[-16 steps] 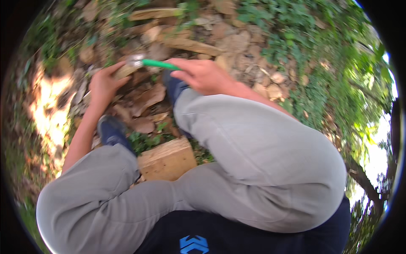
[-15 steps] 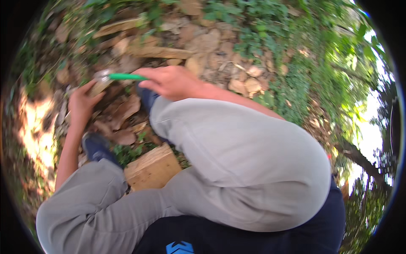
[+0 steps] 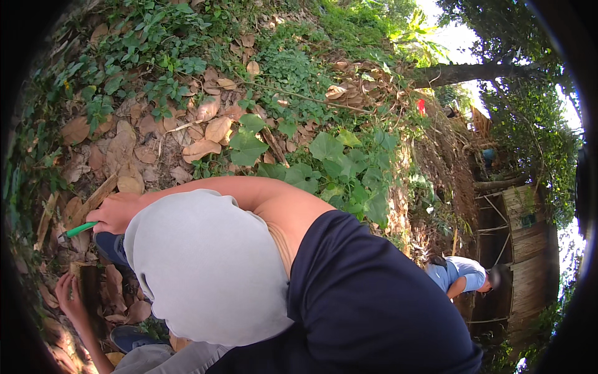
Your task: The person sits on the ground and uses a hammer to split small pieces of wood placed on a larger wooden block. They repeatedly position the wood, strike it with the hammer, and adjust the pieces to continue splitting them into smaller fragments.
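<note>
My right hand (image 3: pixel 115 213) is closed round the green handle of a small tool with a metal head, which looks like a hammer (image 3: pixel 80 229). The metal end points to the lower left, above the leaf litter. Below it, my left hand (image 3: pixel 70 298) is beside an upright-looking piece of wood (image 3: pixel 87 283), fingers apart. Whether the fingertips touch the wood I cannot tell. My raised knee (image 3: pixel 205 268) in grey trousers lies close under my right forearm. A dark shoe (image 3: pixel 111 248) is next to my right hand.
Dry brown leaves (image 3: pixel 218 129) and split wood pieces (image 3: pixel 99 193) cover the ground. Green plants (image 3: pixel 336 159) grow beyond my right arm. At the right, a person in a light blue shirt (image 3: pixel 464 273) is near a wooden structure (image 3: pixel 526 249). A tree trunk (image 3: pixel 455 75) leans behind.
The view has swung to the right, bringing the other person and the structure in. My hands now sit farther left in view. The hammer has moved away from my left hand.
</note>
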A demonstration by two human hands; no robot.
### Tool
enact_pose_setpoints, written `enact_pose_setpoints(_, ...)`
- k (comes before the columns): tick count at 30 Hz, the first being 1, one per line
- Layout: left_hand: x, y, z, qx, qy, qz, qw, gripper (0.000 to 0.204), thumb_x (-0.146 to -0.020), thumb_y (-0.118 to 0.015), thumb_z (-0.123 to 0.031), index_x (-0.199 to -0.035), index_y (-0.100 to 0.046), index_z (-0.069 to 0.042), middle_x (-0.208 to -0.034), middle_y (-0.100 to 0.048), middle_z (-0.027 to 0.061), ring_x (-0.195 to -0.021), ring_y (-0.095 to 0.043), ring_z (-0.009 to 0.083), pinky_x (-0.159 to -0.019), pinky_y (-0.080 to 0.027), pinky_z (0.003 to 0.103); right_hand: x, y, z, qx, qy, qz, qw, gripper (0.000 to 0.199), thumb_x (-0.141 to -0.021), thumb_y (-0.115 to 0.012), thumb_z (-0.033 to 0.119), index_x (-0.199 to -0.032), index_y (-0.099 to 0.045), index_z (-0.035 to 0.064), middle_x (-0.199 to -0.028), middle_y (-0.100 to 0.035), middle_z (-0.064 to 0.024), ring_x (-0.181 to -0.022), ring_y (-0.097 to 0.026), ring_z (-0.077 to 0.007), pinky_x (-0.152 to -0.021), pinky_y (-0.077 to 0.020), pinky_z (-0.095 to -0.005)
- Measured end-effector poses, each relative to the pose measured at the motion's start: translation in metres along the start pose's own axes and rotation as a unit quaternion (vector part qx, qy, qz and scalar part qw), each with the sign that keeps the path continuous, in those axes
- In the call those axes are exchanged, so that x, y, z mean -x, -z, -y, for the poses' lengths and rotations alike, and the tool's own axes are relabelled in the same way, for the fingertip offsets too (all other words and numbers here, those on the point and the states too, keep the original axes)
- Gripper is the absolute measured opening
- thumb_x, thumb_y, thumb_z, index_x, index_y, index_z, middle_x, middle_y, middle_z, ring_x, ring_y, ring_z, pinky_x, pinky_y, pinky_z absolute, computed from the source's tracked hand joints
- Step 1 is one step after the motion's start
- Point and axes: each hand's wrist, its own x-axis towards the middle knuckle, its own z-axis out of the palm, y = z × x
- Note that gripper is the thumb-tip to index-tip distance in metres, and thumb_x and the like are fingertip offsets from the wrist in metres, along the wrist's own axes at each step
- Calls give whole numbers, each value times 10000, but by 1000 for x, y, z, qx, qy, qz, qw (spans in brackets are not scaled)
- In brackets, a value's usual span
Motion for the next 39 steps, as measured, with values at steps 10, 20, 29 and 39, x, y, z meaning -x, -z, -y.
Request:
enact_pose_setpoints(10,20,-19,18,44,31,-92,994,156,-948,-701,-3,-1102,-723,-10,-1072,-723,116,-1003,-696,255,-899,-538,362,0,6,15,-7,7,16,1000,299,-889,-680,316,-1155,-701,182,-798,-711,-163,-773,-710,-381,-692,-560,-506)
enact_pose_setpoints(20,14,-34,9,69,18,-110,991,139,-940,-721,-26,-1077,-739,-13,-1071,-734,114,-1003,-696,254,-925,-533,359,150,189,56,-288,123,-484,817,398,-1087,-532,189,-1447,-461,36,-739,-629,-56,-513,-579,-118,-449,-504,-279)
enact_pose_setpoints(29,13,-34,3,108,73,-89,987,136,-960,-720,-69,-1083,-755,-22,-1074,-736,102,-995,-693,228,-914,-528,352,337,240,89,-126,31,-709,694,456,-1112,-375,516,-1356,-423,134,-598,-408,-7,-441,-395,-102,-399,-359,-276)
enact_pose_setpoints(39,13,-39,28,141,109,-93,980,159,-1010,-683,-125,-1089,-746,-3,-1080,-737,74,-983,-684,170,-872,-534,310,323,255,120,-136,94,-766,622,393,-1082,-421,521,-1026,-400,133,-581,-402,-35,-432,-376,-141,-414,-368,-304)
